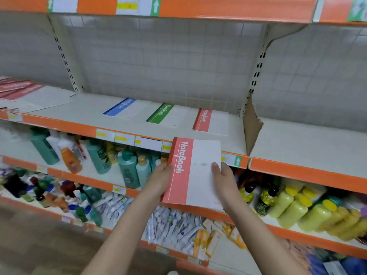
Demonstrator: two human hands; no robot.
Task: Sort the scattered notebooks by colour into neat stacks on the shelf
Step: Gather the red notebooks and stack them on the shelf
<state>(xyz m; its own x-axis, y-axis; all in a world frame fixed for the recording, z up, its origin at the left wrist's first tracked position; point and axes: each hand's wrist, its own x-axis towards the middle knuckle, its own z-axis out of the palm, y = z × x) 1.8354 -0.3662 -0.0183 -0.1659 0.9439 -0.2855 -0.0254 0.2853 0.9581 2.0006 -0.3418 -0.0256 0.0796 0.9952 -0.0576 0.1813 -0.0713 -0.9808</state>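
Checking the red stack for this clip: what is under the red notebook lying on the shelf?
The red notebook on the shelf lies flat on the shelf board. Whether more notebooks lie beneath it cannot be seen. Both hands hold a second red notebook in front of the shelf.

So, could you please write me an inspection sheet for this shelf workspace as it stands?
Surface: cream shelf with orange front edge.
Job's things: blue notebook, green notebook and red notebook lie apart in a row; a held red notebook is in front of the shelf; more red-covered notebooks lie far left.
Clutter: torn cardboard divider.
Grips: left hand and right hand hold the held notebook's edges.
Cables: nothing seen.
Surroundings: bottles and yellow containers on lower shelves.
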